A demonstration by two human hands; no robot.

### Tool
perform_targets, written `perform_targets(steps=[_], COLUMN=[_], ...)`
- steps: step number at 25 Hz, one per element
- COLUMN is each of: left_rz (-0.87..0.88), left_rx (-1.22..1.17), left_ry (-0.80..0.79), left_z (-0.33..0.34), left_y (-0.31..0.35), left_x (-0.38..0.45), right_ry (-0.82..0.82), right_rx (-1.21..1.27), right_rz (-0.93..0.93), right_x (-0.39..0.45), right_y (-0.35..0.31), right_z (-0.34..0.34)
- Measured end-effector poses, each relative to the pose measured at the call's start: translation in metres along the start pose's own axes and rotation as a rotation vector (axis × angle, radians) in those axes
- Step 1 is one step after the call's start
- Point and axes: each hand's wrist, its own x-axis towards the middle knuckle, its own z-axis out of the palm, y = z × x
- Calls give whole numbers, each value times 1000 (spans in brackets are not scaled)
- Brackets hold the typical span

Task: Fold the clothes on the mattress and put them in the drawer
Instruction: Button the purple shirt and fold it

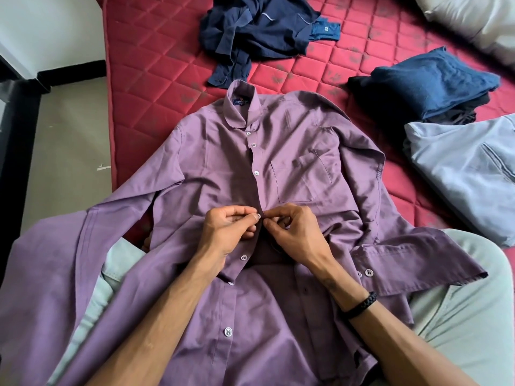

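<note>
Purple shirt [292, 168] lengthwise, collar pointing away, left hand [231, 227] and right hand [292, 229] grips pinching its button placket

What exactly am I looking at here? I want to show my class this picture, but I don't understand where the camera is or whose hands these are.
There is no machine here. A person wears a camera on the head, so you look down at their own arms. They sit at a red mattress with a purple shirt spread front-up, partly over their lap. The left hand pinches a button at the placket, and the right hand pinches the opposite edge: they seem to be buttoning it before folding. Further back lies a crumpled navy shirt. On the right sit a folded dark blue stack and a light blue garment.
</note>
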Motion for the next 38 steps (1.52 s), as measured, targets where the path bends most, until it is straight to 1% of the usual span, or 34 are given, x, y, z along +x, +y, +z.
perform_targets(steps=[6, 9, 11, 16, 19, 23, 26, 31, 38], left_rz=[-64, -62, -50, 1, 57, 140, 201, 190, 222], left_rx=[-63, -71, -73, -52, 8, 60, 107, 91, 127], left_ry=[-18, 1, -9, -28, -33, 30, 42, 35, 68], left_z=[0, 0, -1, 2, 2, 0, -1, 2, 1], left_y=[2, 1, -1, 0, 0, -4, -5, -3, -4], left_x=[0, 0, 0, 0, -2, 0, 2, 2, 3], right_ry=[-72, -112, -99, -5, 37, 28, 25, 61, -2], right_rx=[179, 328, 385, 388, 363, 350, 330, 319, 353], right_rz=[103, 147, 176, 219, 212, 198, 180, 149, 160], right_x=[1, -2, -1, -3, -5, -4, -4, -4, -4], right_y=[0, -4, -2, 3, 0, -3, -5, -6, -6], right_z=[-1, -3, -2, 4, 5, 6, 5, 5, 8])
